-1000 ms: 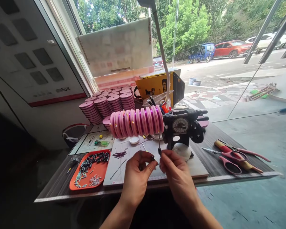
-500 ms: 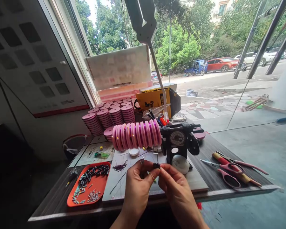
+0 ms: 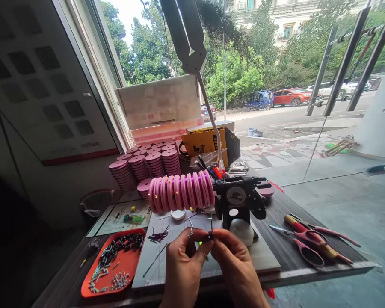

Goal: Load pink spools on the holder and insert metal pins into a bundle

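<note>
Just in front of the black winding machine [image 3: 235,201], my two hands meet fingertip to fingertip. My left hand [image 3: 186,256] is closed in a pinch on a small dark piece [image 3: 211,236] at the foot of a thin upright rod [image 3: 211,220]. My right hand [image 3: 235,259] pinches the same piece from the other side; its exact kind is too small to tell. Small silvery bits [image 3: 190,233] show at my left index finger, beside a second thin rod. Above the hands, a row of pink foam spools [image 3: 181,192] sits on the machine's shaft.
An orange tray [image 3: 128,273] with black, greenish and silvery small parts lies left of the white board [image 3: 144,269]. Dark short strands [image 3: 158,235] rest on the board. Pink-handled scissors [image 3: 308,248] lie at right. Stacked pink spools [image 3: 154,164] and a yellow box [image 3: 199,143] stand behind.
The camera has tilted up a little, so the table and hands sit lower in view. Both hands keep their pinch on the small dark piece, with fingers slightly shifted.
</note>
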`<action>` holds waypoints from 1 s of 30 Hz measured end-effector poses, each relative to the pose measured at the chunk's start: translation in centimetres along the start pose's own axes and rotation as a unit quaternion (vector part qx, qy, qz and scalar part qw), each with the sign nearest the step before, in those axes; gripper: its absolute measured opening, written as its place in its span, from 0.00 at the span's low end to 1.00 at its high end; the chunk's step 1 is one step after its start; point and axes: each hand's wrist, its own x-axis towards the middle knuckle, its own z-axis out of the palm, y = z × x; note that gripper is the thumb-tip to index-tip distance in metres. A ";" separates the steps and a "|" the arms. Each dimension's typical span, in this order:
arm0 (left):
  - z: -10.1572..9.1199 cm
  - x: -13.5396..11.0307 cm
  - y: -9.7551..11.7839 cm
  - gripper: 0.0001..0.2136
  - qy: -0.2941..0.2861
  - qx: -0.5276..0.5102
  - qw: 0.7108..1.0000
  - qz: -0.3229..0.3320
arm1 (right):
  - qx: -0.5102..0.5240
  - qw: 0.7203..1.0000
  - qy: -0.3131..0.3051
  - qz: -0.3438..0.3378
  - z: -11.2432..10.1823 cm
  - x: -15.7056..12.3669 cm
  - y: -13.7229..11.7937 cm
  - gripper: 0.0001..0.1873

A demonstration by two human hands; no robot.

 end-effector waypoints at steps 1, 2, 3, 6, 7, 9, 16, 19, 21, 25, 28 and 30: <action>-0.1 0.0 -0.2 0.03 0.000 0.008 1.000 0.002 | 0.002 1.000 -0.002 -0.004 -0.2 0.1 0.3 0.14; -0.1 0.1 -0.3 0.03 0.000 0.012 1.000 0.001 | 0.003 1.000 -0.003 -0.008 -0.3 0.3 0.6 0.14; -0.1 0.2 -0.4 0.03 0.001 0.013 1.000 -0.001 | 0.002 1.000 -0.004 -0.011 -0.4 0.4 0.9 0.14; -0.2 0.3 -0.6 0.05 0.004 -0.002 1.000 -0.020 | -0.019 1.000 -0.007 -0.019 -0.6 0.5 1.3 0.15; -0.2 0.2 -0.6 0.07 0.000 -0.019 0.999 -0.034 | -0.036 0.999 -0.008 -0.021 -0.6 0.5 1.2 0.16; -0.4 -0.4 -0.7 0.09 -0.014 -0.070 0.995 -0.073 | -0.091 0.995 -0.004 -0.031 -0.6 0.2 0.7 0.17; -3.0 -4.5 -2.0 0.14 -0.071 -0.183 0.945 -0.263 | -0.392 0.905 -0.028 -0.163 -1.8 -2.7 -1.1 0.21; -4.2 -5.7 -2.6 0.13 -0.069 -0.201 0.931 -0.296 | -0.478 0.842 -0.049 -0.246 -2.1 -4.3 -1.5 0.21; -4.9 -6.4 -2.8 0.13 -0.072 -0.185 0.941 -0.275 | -0.486 0.821 -0.084 -0.289 -1.9 -5.4 -1.7 0.16; -6.5 -7.9 -2.6 0.18 -0.055 -0.118 0.975 -0.178 | -0.465 0.789 -0.171 -0.363 0.0 -6.8 -1.4 0.15; -7.8 -8.9 -1.7 0.19 -0.036 -0.136 0.974 -0.178 | -0.444 0.753 -0.295 -0.386 1.9 -7.3 -0.3 0.21; -8.5 -9.3 -1.1 0.20 -0.023 -0.151 0.968 -0.197 | -0.424 0.747 -0.365 -0.360 2.8 -7.5 0.5 0.25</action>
